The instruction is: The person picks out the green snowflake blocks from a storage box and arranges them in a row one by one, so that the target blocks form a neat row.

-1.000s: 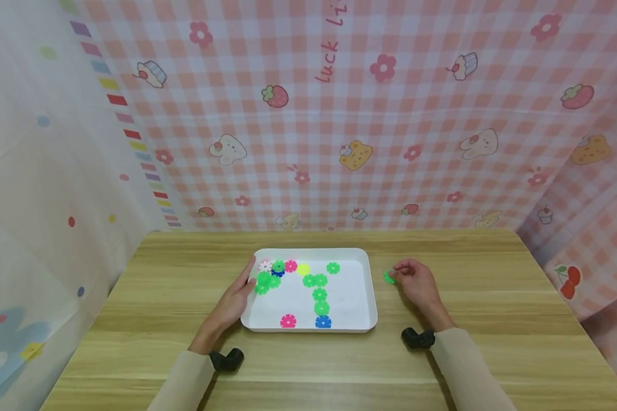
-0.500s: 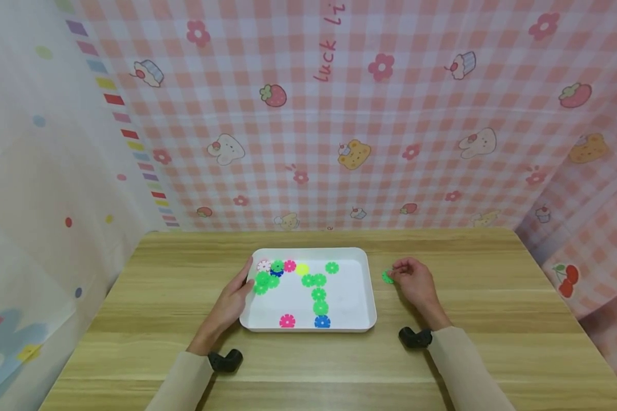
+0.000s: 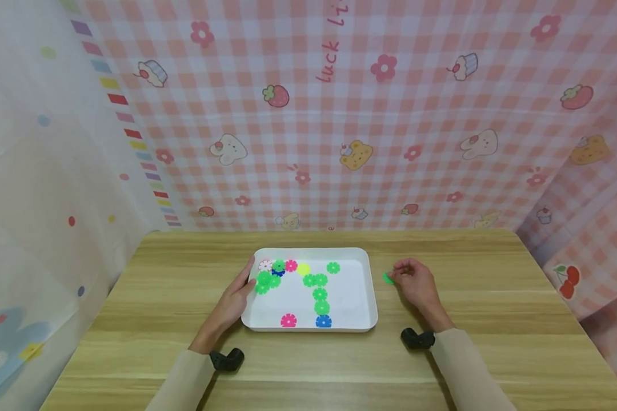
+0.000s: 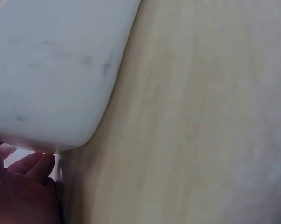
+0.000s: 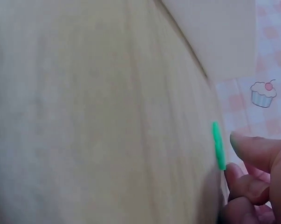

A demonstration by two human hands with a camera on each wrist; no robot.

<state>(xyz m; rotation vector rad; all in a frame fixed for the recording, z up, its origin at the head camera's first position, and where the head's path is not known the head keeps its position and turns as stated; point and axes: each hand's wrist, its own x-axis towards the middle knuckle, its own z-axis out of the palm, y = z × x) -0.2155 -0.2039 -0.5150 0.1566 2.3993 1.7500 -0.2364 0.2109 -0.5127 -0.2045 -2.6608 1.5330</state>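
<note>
My left hand (image 3: 234, 301) grips the tray (image 3: 349, 299); the green disc (image 3: 387, 278) is just left of my right hand (image 3: 416, 285), its pinch unclear.

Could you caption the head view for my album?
Left hand holding the white tray, right hand at a green disc.

A white tray (image 3: 347, 302) is set on a wood-grain worktop (image 3: 319, 371), its left edge held by a person's left hand (image 3: 236, 297). Notched plastic discs are scattered inside: green ones are clustered at the left, a yellow disc (image 3: 303, 269) is placed near the back, and a pink disc (image 3: 288, 321) and a blue disc (image 3: 323, 322) are lined up along the front wall. Right of the tray, a loose green disc (image 3: 387, 278) is partly covered by the right hand (image 3: 415, 283).
</note>
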